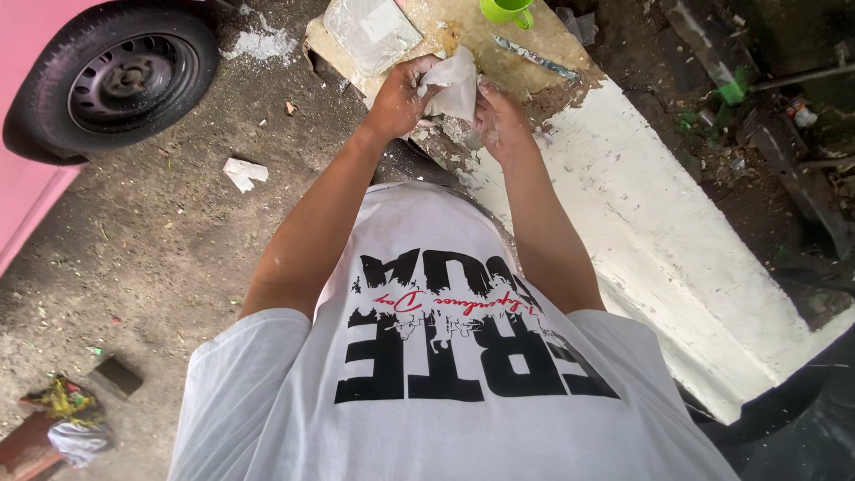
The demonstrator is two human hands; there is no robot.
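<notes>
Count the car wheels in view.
1: a black car wheel at the upper left, on the pink car, away from both hands. Others may lie outside the frame.

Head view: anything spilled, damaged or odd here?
Yes. White powder is spilled on the ground beside the board, and both the left hand and right hand holding the white bag are dusted. The board's edge looks ragged.
</notes>
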